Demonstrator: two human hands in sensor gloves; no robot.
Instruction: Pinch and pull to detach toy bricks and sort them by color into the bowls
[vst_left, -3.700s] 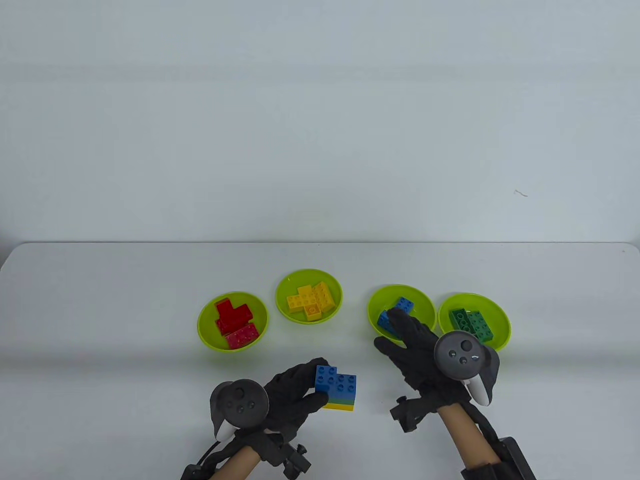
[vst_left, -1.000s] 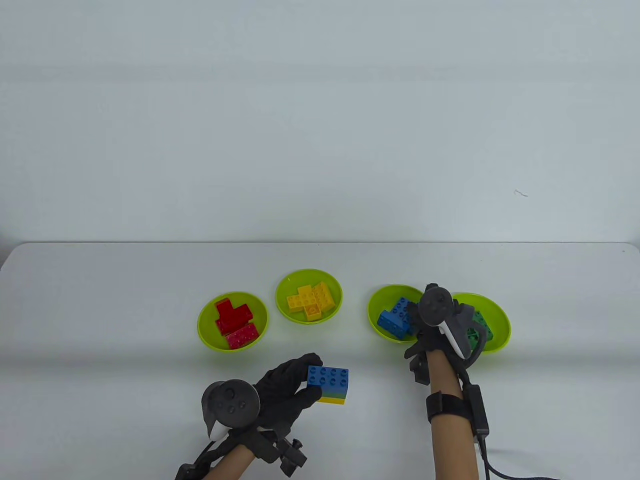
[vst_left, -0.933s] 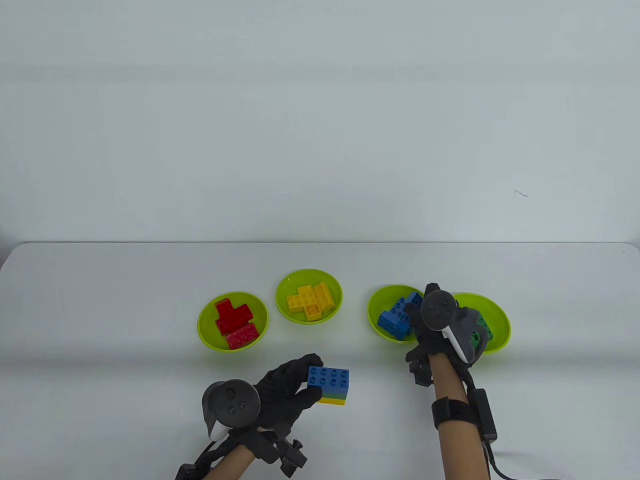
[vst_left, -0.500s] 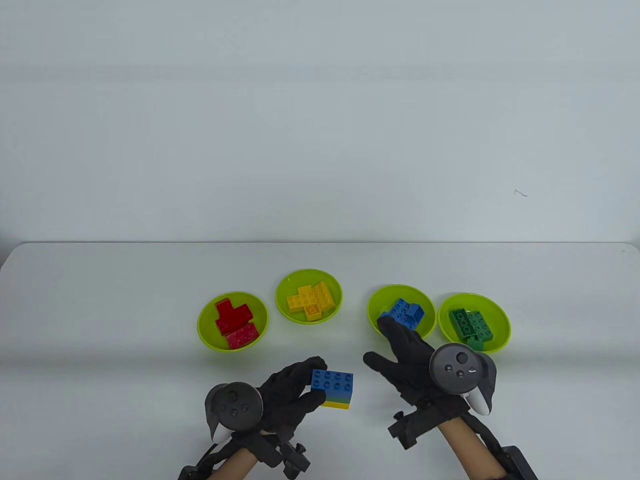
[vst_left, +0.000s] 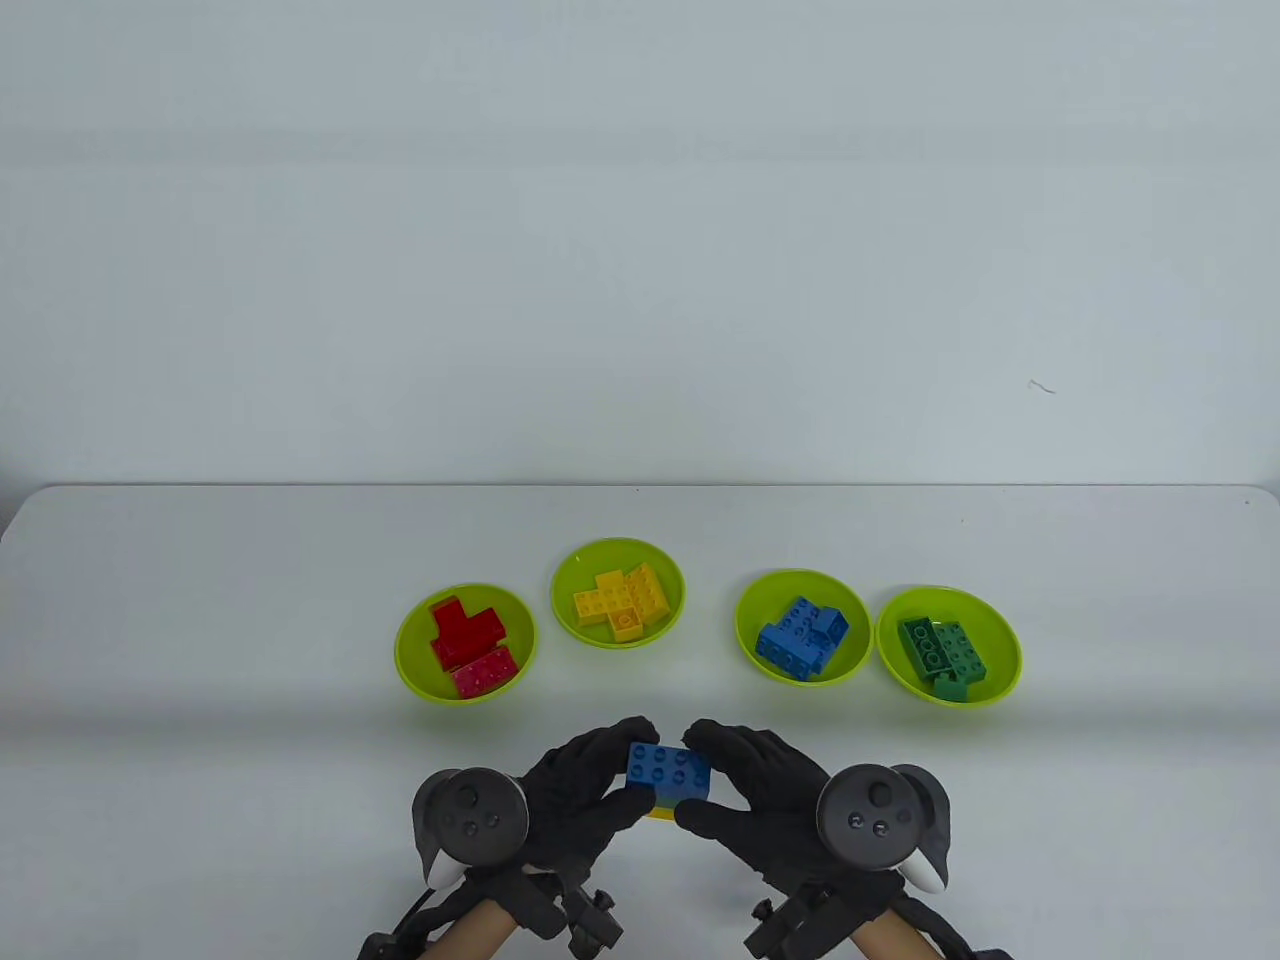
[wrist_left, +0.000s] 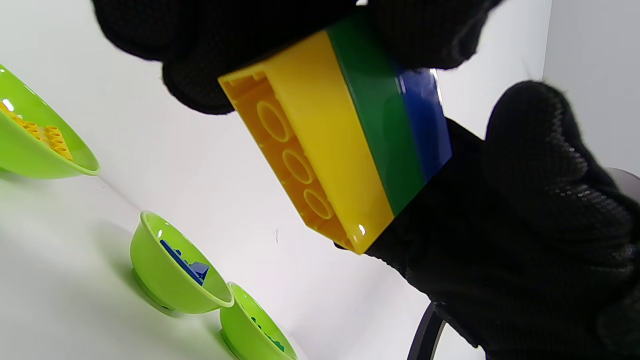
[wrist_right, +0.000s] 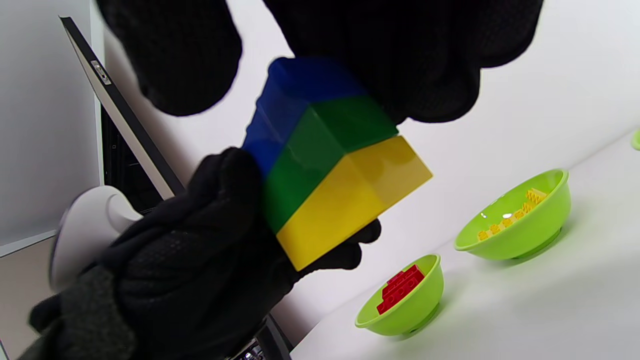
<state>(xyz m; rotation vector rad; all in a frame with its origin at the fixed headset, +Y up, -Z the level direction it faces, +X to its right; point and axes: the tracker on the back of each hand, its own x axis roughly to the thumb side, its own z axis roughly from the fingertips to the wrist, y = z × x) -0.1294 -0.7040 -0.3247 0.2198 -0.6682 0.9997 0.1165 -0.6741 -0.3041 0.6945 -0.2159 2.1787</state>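
Note:
A stack of three bricks, blue on top, green in the middle and yellow underneath, is held just above the table near its front edge. My left hand grips its left side between thumb and fingers. My right hand grips its right side, with fingers and thumb curled around the blue end. In the left wrist view the stack shows its hollow yellow underside, and the right hand closes on it from the right. The right wrist view shows the stack with the left hand below it.
Four lime bowls stand in a row behind the hands. The red bowl and yellow bowl are on the left, and the blue bowl and green bowl on the right. Each holds bricks of its own colour.
My right hand has come back from the blue and green bowls toward the left and taken hold of the stack's right side. The left hand kept holding the stack almost in place.

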